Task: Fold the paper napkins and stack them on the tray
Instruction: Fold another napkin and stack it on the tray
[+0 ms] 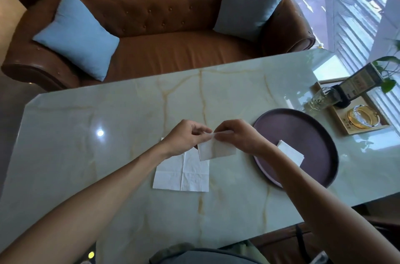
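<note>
Step in hand, judged: second fold of one napkin, held in the air above the table [129, 112].

Left hand [186, 138] pinched on upper left corner of held napkin [216, 149]; right hand [236, 136] pinched on upper edge just beside it. Fingertips of both hands nearly touching. Held napkin hanging below the fingers, already doubled, lower edge free.

Directly below the left fingers: unfolded napkin [181, 173] flat on table, creases visible, partly hidden by left hand and by held napkin.

To the right of the right fingers, behind right wrist: tray [303, 121], round, dark. On it a folded napkin [291, 152], partly covered by forearm; count of sheets in that stack not readable.

To do well (judgement):
- Align corners between the fingertips before creasing; thin paper skews easily.
- Light pinch only; hard pull likely to tear.
- Lay down to run the crease flat rather than in the air.
- Match size of folded napkin on tray, then set squarely on top.

Not yet done: flat napkin untouched.
</note>
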{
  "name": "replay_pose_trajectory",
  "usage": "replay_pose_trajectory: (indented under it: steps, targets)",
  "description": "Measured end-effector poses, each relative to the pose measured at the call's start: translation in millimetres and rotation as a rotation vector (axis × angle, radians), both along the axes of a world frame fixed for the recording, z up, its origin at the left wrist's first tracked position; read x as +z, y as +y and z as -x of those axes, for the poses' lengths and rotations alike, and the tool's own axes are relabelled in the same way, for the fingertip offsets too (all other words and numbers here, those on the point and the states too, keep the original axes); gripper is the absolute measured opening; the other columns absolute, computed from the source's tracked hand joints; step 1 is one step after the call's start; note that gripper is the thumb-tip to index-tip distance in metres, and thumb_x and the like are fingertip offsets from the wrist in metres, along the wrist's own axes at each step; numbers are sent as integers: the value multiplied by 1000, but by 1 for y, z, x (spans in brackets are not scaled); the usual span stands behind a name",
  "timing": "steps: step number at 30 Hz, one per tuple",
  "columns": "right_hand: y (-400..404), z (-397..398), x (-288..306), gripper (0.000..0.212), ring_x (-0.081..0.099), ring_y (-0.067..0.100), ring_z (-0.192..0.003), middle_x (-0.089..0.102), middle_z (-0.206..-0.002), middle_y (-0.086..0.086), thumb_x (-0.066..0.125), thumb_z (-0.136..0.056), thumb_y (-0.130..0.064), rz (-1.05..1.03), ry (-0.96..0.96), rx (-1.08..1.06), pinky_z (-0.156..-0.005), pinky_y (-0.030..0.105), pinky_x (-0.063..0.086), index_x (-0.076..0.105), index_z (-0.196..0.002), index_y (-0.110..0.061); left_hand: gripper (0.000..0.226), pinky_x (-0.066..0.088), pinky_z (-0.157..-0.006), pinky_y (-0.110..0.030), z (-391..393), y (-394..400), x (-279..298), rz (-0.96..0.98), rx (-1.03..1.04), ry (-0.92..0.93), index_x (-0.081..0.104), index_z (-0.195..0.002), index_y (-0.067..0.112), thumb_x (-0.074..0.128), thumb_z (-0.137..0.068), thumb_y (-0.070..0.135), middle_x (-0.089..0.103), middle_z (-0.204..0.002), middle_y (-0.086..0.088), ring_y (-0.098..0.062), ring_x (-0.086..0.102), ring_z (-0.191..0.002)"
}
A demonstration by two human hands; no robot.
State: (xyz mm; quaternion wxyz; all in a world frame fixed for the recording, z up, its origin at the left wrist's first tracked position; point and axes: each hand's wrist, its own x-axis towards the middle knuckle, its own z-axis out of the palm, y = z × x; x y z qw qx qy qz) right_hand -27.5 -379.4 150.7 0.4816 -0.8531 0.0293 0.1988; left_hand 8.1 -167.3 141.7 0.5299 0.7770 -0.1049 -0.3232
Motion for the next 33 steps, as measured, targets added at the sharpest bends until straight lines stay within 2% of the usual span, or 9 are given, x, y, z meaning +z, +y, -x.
replay_pose_trajectory:
  steps: [7, 11, 13, 16, 20, 24, 26, 29, 33]
  targets:
    - [-54, 20, -12, 10, 64, 2, -73, 75, -81, -10, 70, -92, -20, 61, -24, -85, -73, 26, 51, 78, -87, -16, 11, 59, -78, -32, -4, -56, -13, -36, -84, -7, 81, -94, 14, 75, -92, 22, 81, -89, -1, -9, 73, -81]
    - [-107, 50, -30, 20, 60, 3, -61, 70, -65, -9, 71, -93, -17, -87, 4, -346, -68, 25, 50, 74, -73, -17, 9, 56, -76, -24, -7, -93, -27, -86, -157, -43, 81, -94, 15, 75, -91, 20, 81, -88, 3, -3, 71, -79]
    - [-130, 69, -44, 12, 69, 9, -76, 77, -81, -3, 71, -94, -24, -206, 64, -507, -78, 33, 55, 77, -93, -14, 10, 54, -79, -21, -8, -114, -35, -88, -220, -58, 82, -95, 13, 75, -91, 18, 81, -90, 2, -1, 71, -80]
    - [-149, 97, -65, 32, 71, 17, -109, 76, -115, 1, 71, -94, -32, -458, 259, -589, -97, 39, 55, 69, -123, -16, 10, 54, -82, -26, -7, -152, -47, -78, -348, -47, 82, -95, 12, 75, -90, 18, 81, -91, 2, -3, 70, -82]
    - [-166, 119, -87, 17, 75, 11, -95, 79, -102, -1, 66, -97, -11, -612, 356, -644, -77, 21, 58, 75, -112, -12, 11, 54, -84, -25, -4, -203, -64, -79, -446, -13, 81, -97, 12, 75, -91, 18, 80, -93, 3, -4, 69, -86]
    - [-186, 127, -112, 14, 74, 13, -84, 80, -94, 0, 68, -95, -9, -599, 331, -848, -76, 27, 60, 78, -106, -8, 24, 54, -74, -16, 2, -242, -90, -89, -281, 142, 73, -112, 5, 76, -90, 14, 75, -98, -3, -7, 68, -85]
    - [-197, 129, -127, 17, 72, 14, -83, 79, -98, 3, 69, -94, -10, -604, 343, -944, -77, 29, 59, 77, -108, -3, 26, 57, -66, -18, 6, -257, -108, -110, -150, 305, 68, -115, 1, 74, -91, 10, 74, -98, -10, -12, 69, -80]
    - [-211, 130, -144, 21, 65, 15, -73, 74, -93, 7, 69, -94, -9, -592, 373, -1083, -68, 25, 57, 74, -108, 5, 17, 59, -59, -20, 8, -276, -136, -189, -55, 380, 68, -108, -1, 71, -91, 4, 69, -92, -12, -13, 65, -73]
    - [-223, 127, -155, 16, 62, 11, -58, 70, -74, 1, 63, -97, -10, -495, 410, -1165, -50, 17, 48, 76, -99, -1, 7, 59, -65, -26, 10, -303, -156, -246, -82, 248, 71, -87, 11, 73, -89, 5, 69, -81, -7, -15, 65, -73]
